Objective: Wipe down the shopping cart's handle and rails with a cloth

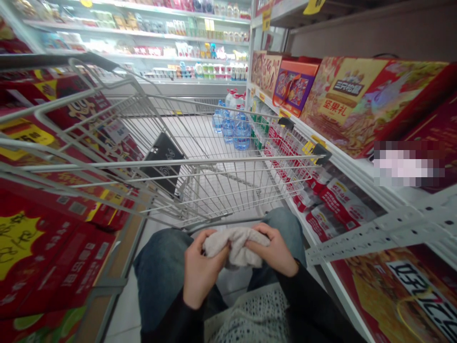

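A bunched, off-white cloth (pixel 235 245) is stretched between my two hands, above my bent knees. My left hand (pixel 203 267) grips its left end, with the thumb on the near side and the fingers curled behind. At the other end my right hand (pixel 273 250) pinches the cloth between thumb and fingers. The fabric is crumpled and sags in the middle. Just past my knees stands a wire shopping cart (pixel 228 164), apart from both hands.
Gift boxes (pixel 342 105) line the right shelf, above packs of bottled drinks (pixel 332 205). Stacked red cartons (pixel 53 267) are on the left. Large water bottles (pixel 232 126) stand on the floor beyond the cart. A lit refrigerated display (pixel 150 40) spans the back.
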A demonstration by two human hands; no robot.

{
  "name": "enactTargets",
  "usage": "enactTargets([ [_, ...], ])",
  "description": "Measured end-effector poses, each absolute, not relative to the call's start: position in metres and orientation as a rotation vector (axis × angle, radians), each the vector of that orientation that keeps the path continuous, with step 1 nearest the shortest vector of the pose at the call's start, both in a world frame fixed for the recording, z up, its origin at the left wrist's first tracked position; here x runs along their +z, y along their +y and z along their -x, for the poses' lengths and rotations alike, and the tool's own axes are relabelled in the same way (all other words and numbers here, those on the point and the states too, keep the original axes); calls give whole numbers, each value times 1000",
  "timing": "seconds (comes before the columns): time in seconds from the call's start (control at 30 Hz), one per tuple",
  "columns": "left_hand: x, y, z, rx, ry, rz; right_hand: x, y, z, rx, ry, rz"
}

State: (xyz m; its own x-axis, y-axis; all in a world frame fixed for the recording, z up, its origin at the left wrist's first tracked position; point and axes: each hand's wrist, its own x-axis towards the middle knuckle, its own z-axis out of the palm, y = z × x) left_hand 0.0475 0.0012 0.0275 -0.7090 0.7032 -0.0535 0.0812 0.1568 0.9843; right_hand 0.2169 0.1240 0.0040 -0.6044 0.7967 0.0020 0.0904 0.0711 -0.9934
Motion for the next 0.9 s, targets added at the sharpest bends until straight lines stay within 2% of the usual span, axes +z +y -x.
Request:
enactTargets([
  [0.17,18,-4,-74,1867,2058,-913,1,99,-195,1416,-1685,1018],
  [0.27,12,-9,-95,1848,1877,-835,3,88,-188,1205,-1688,1031],
  [0.37,12,-14,-113,1773,1718,-821,7,88,-188,1128,-1629,1046],
  [0.5,13,-13,-114,1769,1772,-1130,15,96,-194,1287,-1535,984],
  [0.67,21,-3,-100,1840,2042,-1826,23,101,-204,1715,-1385,732],
  [0.73,29,-3,-101,1725,2050,-2012,23,101,-205,1800,-1351,672],
  [0.9,50,-14,-94,1533,1817,-1811,20,103,-203,1853,-1234,802],
])
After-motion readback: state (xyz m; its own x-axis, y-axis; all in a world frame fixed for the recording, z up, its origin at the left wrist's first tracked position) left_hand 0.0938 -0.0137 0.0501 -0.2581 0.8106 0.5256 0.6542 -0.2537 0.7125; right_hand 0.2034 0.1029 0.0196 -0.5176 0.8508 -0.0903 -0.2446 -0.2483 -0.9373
